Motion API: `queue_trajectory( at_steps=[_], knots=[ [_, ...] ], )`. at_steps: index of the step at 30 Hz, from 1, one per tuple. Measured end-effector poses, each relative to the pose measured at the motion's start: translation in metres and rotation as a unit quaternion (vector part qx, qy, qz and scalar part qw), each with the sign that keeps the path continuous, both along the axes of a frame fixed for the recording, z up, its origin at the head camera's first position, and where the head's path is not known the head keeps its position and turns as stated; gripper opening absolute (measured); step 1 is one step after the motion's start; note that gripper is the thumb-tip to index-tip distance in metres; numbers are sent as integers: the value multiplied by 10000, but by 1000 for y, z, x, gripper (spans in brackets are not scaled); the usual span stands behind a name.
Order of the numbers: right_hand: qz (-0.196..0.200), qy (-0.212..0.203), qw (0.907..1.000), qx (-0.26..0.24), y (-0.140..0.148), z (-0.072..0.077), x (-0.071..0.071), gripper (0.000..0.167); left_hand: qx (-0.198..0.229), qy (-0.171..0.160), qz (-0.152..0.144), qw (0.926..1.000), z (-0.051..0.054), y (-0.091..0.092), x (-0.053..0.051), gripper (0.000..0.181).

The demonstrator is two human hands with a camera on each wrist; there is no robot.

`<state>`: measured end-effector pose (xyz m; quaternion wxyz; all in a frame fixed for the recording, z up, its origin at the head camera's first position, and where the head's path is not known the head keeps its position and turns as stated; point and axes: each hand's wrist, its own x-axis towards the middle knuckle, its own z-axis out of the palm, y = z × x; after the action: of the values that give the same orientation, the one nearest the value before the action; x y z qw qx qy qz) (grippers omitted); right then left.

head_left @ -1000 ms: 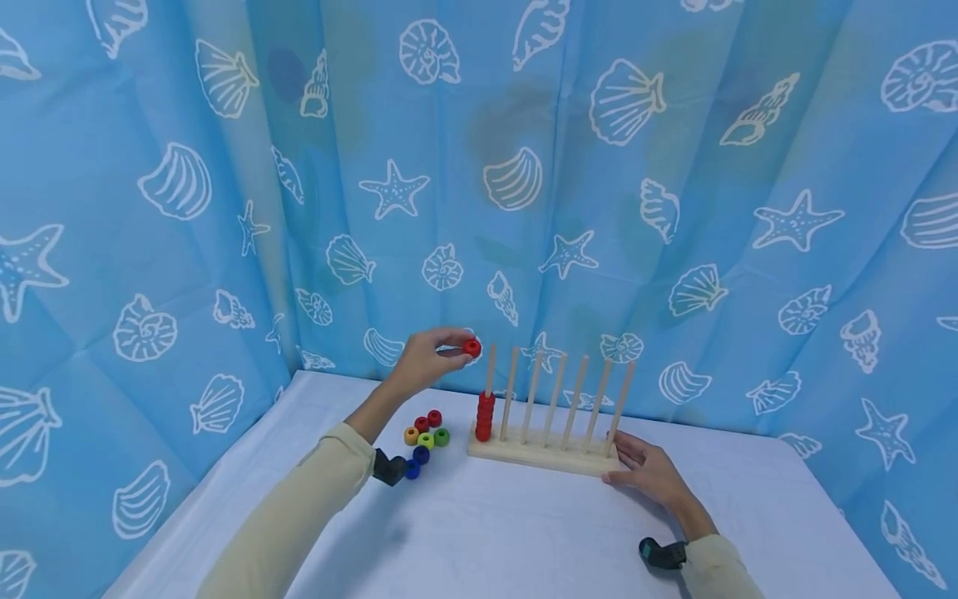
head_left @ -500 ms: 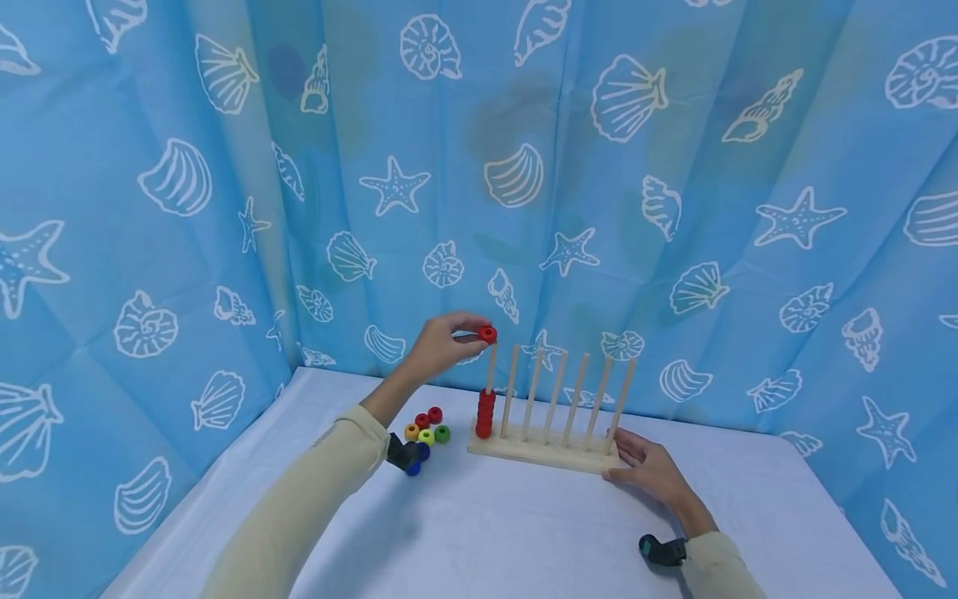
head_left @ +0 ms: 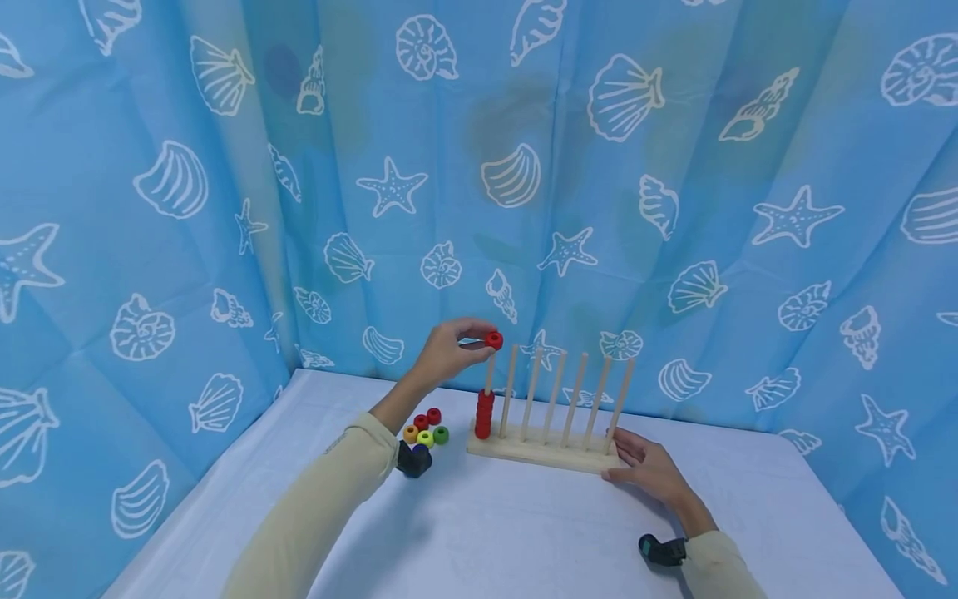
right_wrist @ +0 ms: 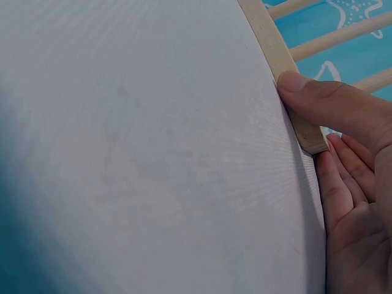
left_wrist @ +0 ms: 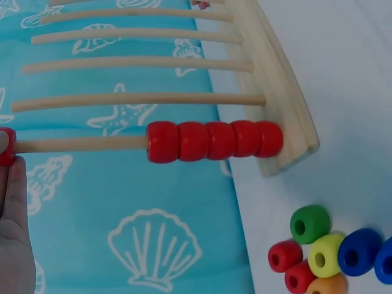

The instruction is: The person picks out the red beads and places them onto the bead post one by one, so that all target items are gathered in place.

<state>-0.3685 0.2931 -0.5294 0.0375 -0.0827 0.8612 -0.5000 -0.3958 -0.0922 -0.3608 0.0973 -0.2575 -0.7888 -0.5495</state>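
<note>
My left hand (head_left: 449, 353) pinches a red bead (head_left: 494, 340) between thumb and fingers at the top of the leftmost peg (left_wrist: 79, 144). In the left wrist view that bead meets the peg's tip; whether it is threaded on is hidden by the fingers. Lower on the same peg sits a stack of several red beads (left_wrist: 214, 141), down against the wooden base (head_left: 539, 452). The other upright pegs (head_left: 554, 399) are bare. My right hand (head_left: 651, 474) holds the base's right end, its thumb (right_wrist: 318, 101) on the front edge and fingers behind.
Loose beads lie on the white-covered table left of the rack: red (left_wrist: 285, 255), green (left_wrist: 310, 223), yellow (left_wrist: 326, 253), orange (left_wrist: 327, 285) and blue (left_wrist: 360, 252). A blue shell-print curtain (head_left: 479, 166) hangs directly behind. Each wrist wears a dark camera (head_left: 662, 551).
My left hand has carried the red bead rightward and up to the leftmost peg's tip, then slightly down. The right hand stays at the base's end.
</note>
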Motion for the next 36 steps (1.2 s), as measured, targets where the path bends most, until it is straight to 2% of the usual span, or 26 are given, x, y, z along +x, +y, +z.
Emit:
queue_trajectory(
  at_steps=[7, 14, 22, 25, 30, 34, 36],
  knots=[
    [-47, -27, 9999, -87, -1, 1, 1, 92, 188, -73, 112, 9997, -8, 0, 1, 35],
    [-51, -44, 9999, -115, -2, 0, 1, 92, 39, -187, 385, 9991, -13, 1, 3, 37],
    [-101, -65, 9999, -117, 0, -2, -2, 93, -4, -233, 538, 9983, -17, 3, 5, 38],
    [-86, -58, 9999, -132, 1, -4, -4, 93, -301, -170, 620, 9975, -18, 2, 5, 37],
    [-111, -37, 9999, -81, 2, -6, -5, 93, -871, -269, 564, 9942, -34, 1, 4, 36],
    [-71, -16, 9999, -112, 4, -7, -2, 93, -602, -629, 505, 9949, -52, 2, 5, 37],
    [-69, -35, 9998, -164, 4, -9, -1, 94, -381, -707, 486, 9956, -61, 3, 7, 37]
  ],
)
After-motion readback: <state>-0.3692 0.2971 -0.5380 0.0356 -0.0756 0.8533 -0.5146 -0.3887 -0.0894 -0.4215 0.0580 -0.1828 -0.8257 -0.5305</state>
